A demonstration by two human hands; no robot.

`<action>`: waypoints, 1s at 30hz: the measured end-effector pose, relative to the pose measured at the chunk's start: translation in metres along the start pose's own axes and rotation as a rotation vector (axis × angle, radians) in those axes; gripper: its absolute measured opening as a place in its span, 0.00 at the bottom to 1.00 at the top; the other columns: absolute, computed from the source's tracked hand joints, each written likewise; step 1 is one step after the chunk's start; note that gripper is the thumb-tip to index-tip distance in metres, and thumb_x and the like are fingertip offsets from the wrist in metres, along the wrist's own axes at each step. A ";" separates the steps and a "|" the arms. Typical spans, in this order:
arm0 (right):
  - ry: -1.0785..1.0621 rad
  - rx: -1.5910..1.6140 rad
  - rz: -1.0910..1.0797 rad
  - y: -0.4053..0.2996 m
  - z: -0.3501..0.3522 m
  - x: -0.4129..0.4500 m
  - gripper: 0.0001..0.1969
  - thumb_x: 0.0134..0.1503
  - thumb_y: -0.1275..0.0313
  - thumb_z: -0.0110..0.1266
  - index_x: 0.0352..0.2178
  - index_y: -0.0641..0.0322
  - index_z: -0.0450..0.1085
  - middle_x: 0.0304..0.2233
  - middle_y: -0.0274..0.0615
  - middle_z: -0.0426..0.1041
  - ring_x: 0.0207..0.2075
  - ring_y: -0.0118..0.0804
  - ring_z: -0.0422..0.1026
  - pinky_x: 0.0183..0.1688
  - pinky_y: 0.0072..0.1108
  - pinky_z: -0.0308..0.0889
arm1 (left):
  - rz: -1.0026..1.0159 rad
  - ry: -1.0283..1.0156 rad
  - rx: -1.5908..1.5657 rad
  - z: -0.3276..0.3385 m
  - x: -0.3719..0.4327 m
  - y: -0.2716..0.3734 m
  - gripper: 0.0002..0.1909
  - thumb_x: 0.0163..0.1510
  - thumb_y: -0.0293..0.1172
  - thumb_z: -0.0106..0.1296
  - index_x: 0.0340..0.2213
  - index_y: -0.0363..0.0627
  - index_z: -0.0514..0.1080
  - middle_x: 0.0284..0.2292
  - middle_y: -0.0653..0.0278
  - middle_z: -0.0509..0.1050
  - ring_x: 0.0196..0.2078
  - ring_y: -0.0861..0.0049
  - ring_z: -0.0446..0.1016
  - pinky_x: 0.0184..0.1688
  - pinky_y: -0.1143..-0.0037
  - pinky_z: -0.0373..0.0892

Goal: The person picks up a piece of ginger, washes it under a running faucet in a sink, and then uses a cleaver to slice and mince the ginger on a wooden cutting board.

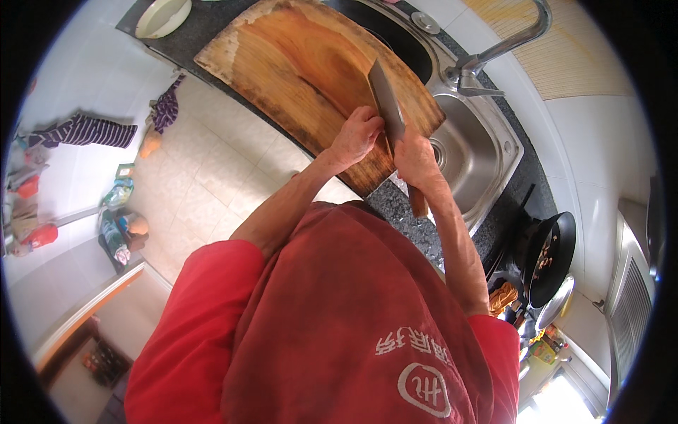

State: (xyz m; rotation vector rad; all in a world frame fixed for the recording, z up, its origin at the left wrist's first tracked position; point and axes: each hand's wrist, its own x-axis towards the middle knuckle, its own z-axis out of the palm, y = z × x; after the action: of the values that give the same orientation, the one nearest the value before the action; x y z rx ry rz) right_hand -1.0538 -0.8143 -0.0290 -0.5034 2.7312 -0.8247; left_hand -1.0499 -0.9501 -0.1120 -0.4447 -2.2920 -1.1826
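My right hand (416, 156) grips a cleaver with a wooden handle, its wide steel blade (387, 103) pointing away from me over the wooden cutting board (318, 69). Just left of the blade is my left hand (363, 130), fingers curled in, close to the flat of the metal. Whether anything small sits between those fingertips cannot be told. The thick board, stained dark at its edges, lies across the counter and partly over the double sink. Nothing is seen lying on its visible surface.
A steel sink basin (469, 153) lies right of the board, with a faucet (469, 69) behind. A black wok (551, 259) holding food pieces stands farther right. At the upper left, a pale oval dish (163, 18) rests on the dark counter. Bags and produce sit by the left wall.
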 end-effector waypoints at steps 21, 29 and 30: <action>0.039 -0.024 -0.142 0.009 -0.003 0.017 0.09 0.45 0.74 0.38 0.24 0.76 0.56 0.11 0.54 0.63 0.09 0.41 0.66 0.11 0.28 0.60 | 0.004 0.028 0.050 0.004 -0.002 0.000 0.03 0.37 0.20 0.45 0.19 0.40 0.64 0.21 0.58 0.60 0.26 0.63 0.61 0.27 0.71 0.61; -0.124 0.028 0.150 -0.008 -0.007 0.009 0.11 0.43 0.74 0.40 0.29 0.72 0.58 0.22 0.60 0.66 0.29 0.55 0.66 0.33 0.35 0.61 | -0.015 0.018 0.039 0.004 -0.003 -0.003 0.04 0.37 0.19 0.45 0.20 0.41 0.64 0.21 0.58 0.60 0.27 0.63 0.61 0.27 0.71 0.61; -0.045 -0.007 0.053 -0.009 -0.004 0.009 0.11 0.43 0.74 0.40 0.29 0.72 0.58 0.22 0.60 0.66 0.29 0.55 0.66 0.32 0.35 0.61 | -0.006 0.017 0.039 0.003 -0.003 -0.003 0.04 0.37 0.19 0.45 0.20 0.41 0.64 0.21 0.58 0.60 0.27 0.62 0.61 0.27 0.71 0.61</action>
State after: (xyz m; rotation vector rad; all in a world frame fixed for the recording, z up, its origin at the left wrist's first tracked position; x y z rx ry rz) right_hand -1.0609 -0.8225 -0.0221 -0.4430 2.6950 -0.7809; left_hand -1.0496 -0.9492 -0.1176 -0.4124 -2.2997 -1.1382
